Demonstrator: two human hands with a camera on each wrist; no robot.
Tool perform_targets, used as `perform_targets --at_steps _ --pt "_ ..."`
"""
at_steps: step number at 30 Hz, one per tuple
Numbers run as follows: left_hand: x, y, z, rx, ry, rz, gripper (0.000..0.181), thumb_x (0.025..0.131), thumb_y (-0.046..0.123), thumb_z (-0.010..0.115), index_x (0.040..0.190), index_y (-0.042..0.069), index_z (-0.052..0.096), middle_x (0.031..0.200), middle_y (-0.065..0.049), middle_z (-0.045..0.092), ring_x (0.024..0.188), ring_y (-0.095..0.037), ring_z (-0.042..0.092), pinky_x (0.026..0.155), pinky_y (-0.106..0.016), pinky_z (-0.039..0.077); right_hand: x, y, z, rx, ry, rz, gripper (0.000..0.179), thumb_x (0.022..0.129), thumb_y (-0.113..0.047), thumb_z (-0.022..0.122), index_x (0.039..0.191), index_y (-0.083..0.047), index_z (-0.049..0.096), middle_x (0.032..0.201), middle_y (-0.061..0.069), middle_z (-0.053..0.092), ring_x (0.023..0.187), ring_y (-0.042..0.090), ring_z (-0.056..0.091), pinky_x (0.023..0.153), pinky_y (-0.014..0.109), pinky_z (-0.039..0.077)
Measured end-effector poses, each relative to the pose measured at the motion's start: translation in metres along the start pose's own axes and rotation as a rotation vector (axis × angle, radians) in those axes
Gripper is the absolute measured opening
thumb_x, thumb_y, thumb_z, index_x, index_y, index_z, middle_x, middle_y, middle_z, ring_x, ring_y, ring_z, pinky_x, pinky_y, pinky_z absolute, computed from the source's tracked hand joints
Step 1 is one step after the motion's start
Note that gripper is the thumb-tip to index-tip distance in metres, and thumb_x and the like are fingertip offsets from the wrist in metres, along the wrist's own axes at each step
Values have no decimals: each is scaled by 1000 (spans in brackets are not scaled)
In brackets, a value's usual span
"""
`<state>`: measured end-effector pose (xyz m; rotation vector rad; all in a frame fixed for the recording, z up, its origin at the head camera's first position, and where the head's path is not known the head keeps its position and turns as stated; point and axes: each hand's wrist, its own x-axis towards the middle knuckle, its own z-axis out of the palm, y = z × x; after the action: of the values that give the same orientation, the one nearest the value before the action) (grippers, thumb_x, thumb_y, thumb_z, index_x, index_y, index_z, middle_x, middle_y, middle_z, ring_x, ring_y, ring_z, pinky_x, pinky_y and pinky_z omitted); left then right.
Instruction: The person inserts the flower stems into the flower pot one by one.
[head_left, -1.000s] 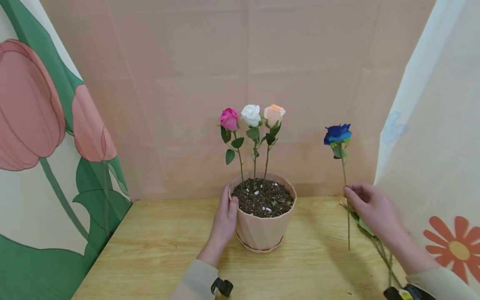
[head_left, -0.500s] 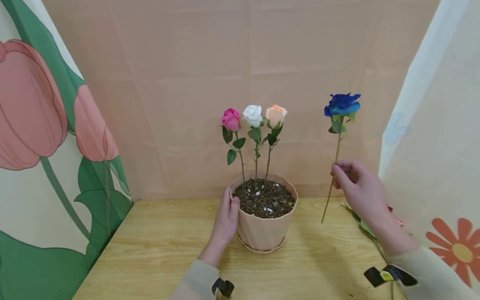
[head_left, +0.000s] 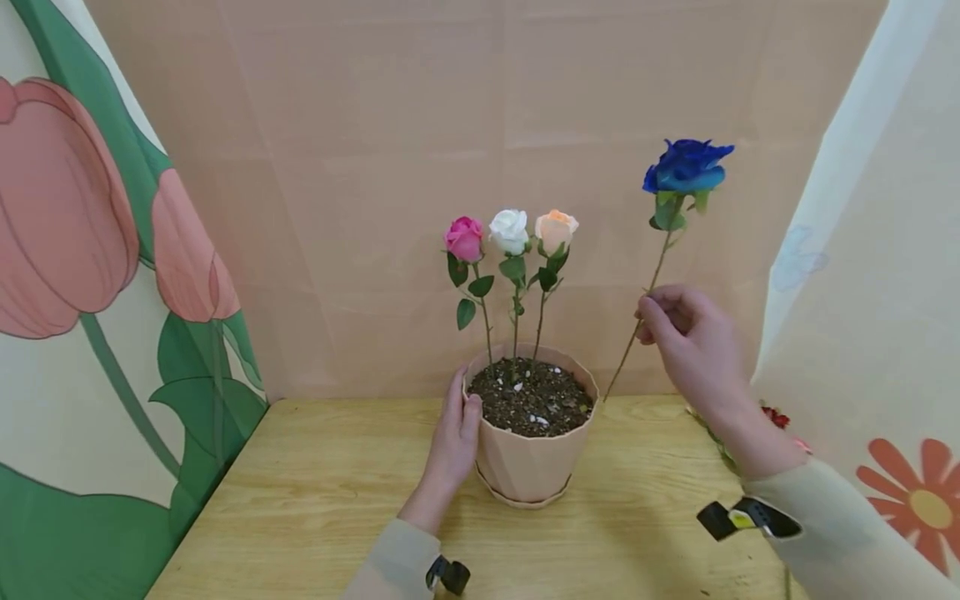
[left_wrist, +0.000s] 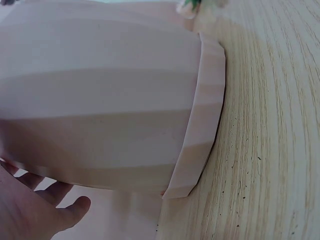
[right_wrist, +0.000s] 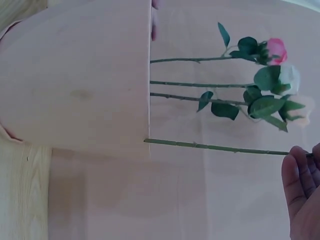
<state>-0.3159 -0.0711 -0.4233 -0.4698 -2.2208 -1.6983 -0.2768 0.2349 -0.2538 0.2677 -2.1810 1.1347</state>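
Note:
My right hand [head_left: 693, 346] pinches the thin stem of a blue rose [head_left: 686, 167] between thumb and fingers. The rose leans, its bloom up and to the right. In the head view, its bare lower stem end is by the right rim of the pink flower pot [head_left: 532, 467]; the right wrist view shows the stem [right_wrist: 220, 147] beside the pot wall [right_wrist: 80, 80]. My left hand [head_left: 452, 433] rests against the pot's left side, fingers along the wall [left_wrist: 100, 100]. A magenta rose [head_left: 464, 239], a white rose [head_left: 509, 232] and a peach rose [head_left: 557, 230] stand upright in the dark soil [head_left: 528, 404].
The pot stands on a saucer [head_left: 525, 502] on the wooden table [head_left: 337, 483]. More flowers, one with a dark red bloom [head_left: 776, 416], lie at the right, partly hidden by the right forearm. A pinkish cloth backdrop [head_left: 375, 167] hangs behind.
My right hand has lifted the blue rose up and moved it left toward the pot, the stem tilting more. The left hand and the pot have stayed in place.

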Motion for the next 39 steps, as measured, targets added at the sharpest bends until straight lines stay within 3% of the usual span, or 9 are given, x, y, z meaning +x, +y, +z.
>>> perform_targets --at_steps 11,14,18,23,34,39 --pt "1 -1 1 12 4 2 57 121 30 41 176 18 28 170 -25 41 148 -44 49 122 -67 36 11 -14 13 91 23 -38 26 113 -24 65 117 1 72 91 9 74 76 11 68 69 17 57" --pt "1 -1 0 16 6 2 57 121 30 41 176 19 29 171 -24 41 149 -44 48 123 -66 36 13 -17 17 125 30 -48 23 113 -21 65 117 2 71 91 5 74 76 11 68 69 17 57" --pt "1 -1 0 24 8 3 57 121 30 41 175 18 29 171 -23 41 150 -44 48 122 -66 36 15 -16 27 151 31 -58 21 113 -17 65 117 3 70 94 8 75 75 9 69 69 17 58" --pt "0 -2 0 30 2 -6 57 121 31 41 176 18 28 170 -23 42 148 -43 49 122 -65 37 15 -9 42 141 3 -34 24 114 -20 64 122 2 69 102 17 76 78 9 70 71 16 58" --pt "1 -3 1 27 4 3 57 120 29 41 175 16 29 173 -21 39 151 -42 47 123 -64 36 15 4 66 117 -74 5 28 115 -24 62 120 3 68 100 17 76 81 15 72 75 20 60" --pt "1 -3 0 27 -2 -5 57 121 31 40 175 17 28 171 -22 40 147 -42 51 123 -64 37 17 6 70 84 -62 -9 28 116 -27 61 117 0 70 98 14 76 82 19 72 74 19 57"
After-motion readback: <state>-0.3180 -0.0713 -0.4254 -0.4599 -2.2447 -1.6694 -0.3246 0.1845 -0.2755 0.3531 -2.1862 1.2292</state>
